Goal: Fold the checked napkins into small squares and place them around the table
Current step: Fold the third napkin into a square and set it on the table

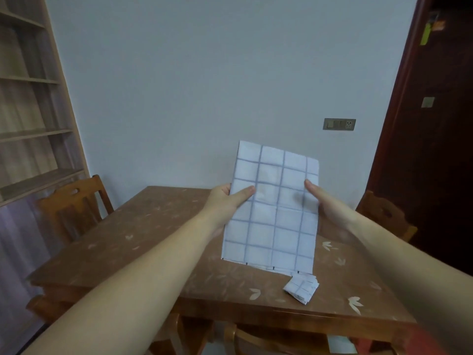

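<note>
A checked napkin (273, 208), white with a blue grid, is held upright in the air over the wooden table (122, 242) as a tall rectangle. Its left edge is pinched by the left hand (225, 199): the thumb is laid across the front of the cloth and the fingers are hidden behind it. Its right edge is gripped in the same way by the right hand (326, 207), the thumb being pressed on the front face and the fingers concealed at the back. Both hands are thus closed on the cloth at about mid-height, well apart from each other.

The lower edge of the napkin is seen just above a second, folded napkin (302, 288), which is laid as a small square on the table near its front right edge. Part of the tabletop and of the pale wall (179, 85) is hidden by the raised cloth.

A wooden chair (74, 203) is placed at the left side of the table, another chair (384, 213) at the right. A bookshelf (30, 103) is shown at the far left, a switch plate (339, 124) on the wall, and a dark door (435, 139) at the right.
</note>
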Tool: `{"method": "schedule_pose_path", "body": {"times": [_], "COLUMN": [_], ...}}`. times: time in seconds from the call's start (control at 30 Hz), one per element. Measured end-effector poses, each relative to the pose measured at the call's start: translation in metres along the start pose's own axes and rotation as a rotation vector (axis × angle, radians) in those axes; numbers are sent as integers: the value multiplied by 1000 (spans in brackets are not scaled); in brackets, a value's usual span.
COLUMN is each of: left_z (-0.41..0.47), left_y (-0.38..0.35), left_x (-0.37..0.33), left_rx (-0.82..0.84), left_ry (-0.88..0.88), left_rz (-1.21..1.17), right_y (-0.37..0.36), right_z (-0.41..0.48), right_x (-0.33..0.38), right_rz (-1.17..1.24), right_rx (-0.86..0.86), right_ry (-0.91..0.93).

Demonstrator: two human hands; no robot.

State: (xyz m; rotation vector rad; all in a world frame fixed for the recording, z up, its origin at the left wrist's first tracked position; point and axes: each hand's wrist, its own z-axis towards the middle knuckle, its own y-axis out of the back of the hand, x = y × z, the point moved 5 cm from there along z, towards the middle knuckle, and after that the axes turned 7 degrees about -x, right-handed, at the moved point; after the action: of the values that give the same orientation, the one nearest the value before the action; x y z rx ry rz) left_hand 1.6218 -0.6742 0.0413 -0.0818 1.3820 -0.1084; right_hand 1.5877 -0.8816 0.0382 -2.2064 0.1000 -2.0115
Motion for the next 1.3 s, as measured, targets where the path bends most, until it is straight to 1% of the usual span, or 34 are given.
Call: {"method": "schedule_pose_path", "body": {"times": [0.07,0.13,0.23,0.3,0.4,0.47,0.67,0.8,0.9,1.03,1.1,1.23,1.3], "left_z": [1,3,5,5,4,3,3,4,4,1,0,0,0], "left_y": [-3,-2,2,4,3,4,13,16,18,17,16,17,18], "left_x": [1,3,7,9,12,12,14,15,16,14,13,14,12], "left_rx": [-20,-40,-64,-33,75,114,75,59,55,92,103,55,27], "left_ry": [-2,-3,-5,5,27,28,7,35,59,69,87,170,176], "left_rz": [-5,-7,20,53,113,147,183,178,186,138,119,57,39], "right_y": [-6,-7,-3,1,5,6,5,7,11,13,15,18,18], "right_z": [-2,2,5,7,12,11,5,6,6,2,1,1,2], "right_x": [-4,-6,-1,1,0,0,3,4,7,12,15,14,14], "right_rz": [-10,-51,-134,-182,-248,-306,-476,-485,-394,-278,-298,-313,-337], "right_rx": [4,-17,-132,-172,-192,-196,-117,-80,-91,-83,-93,-106,-86], "right_ry": [-9,22,85,105,107,117,116,115,142,204,206,139,130]}}
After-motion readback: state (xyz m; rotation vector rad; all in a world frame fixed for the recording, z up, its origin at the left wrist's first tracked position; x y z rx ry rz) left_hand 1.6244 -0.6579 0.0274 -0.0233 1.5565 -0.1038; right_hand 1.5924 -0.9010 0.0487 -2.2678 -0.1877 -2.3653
